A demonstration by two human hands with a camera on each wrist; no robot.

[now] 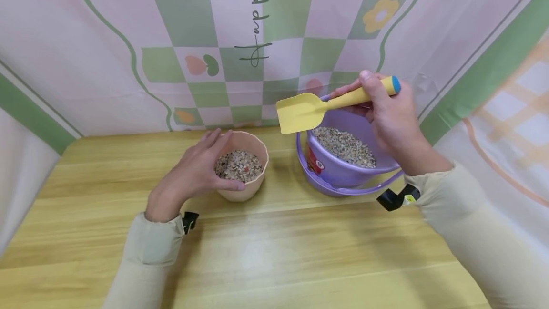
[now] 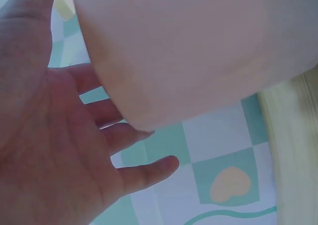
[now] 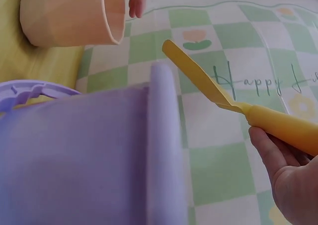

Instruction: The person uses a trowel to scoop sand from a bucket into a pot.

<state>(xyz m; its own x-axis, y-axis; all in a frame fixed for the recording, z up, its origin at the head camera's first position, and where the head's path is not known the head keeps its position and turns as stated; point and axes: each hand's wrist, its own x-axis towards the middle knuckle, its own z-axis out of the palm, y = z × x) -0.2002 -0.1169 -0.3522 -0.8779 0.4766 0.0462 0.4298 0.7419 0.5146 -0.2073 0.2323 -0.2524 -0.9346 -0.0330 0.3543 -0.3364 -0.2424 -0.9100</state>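
Note:
My left hand point(image 1: 195, 166) spreads over the left rim of a peach pot point(image 1: 253, 187), its fingers relaxed and its thumb along the near side. In the left wrist view, several fingers point(image 2: 126, 135) extend past the rim, partly hidden behind the pot. Speckled grit point(image 1: 240, 166) fills part of it, with a small red bit on top. My right hand point(image 1: 388, 113) grips the handle of a yellow toy shovel point(image 1: 300, 112), which has a blue end cap. Its bare blade points left, above the rim of a purple bucket point(image 1: 343, 175) that contains similar grit point(image 1: 343, 147).
Both containers stand on a wooden table point(image 1: 257, 252) near its far edge. The bucket's purple handle point(image 1: 369, 189) hangs down around its front. A green and pink checked cloth point(image 1: 240, 23) with the word Happy hangs behind, and cloth also covers both sides.

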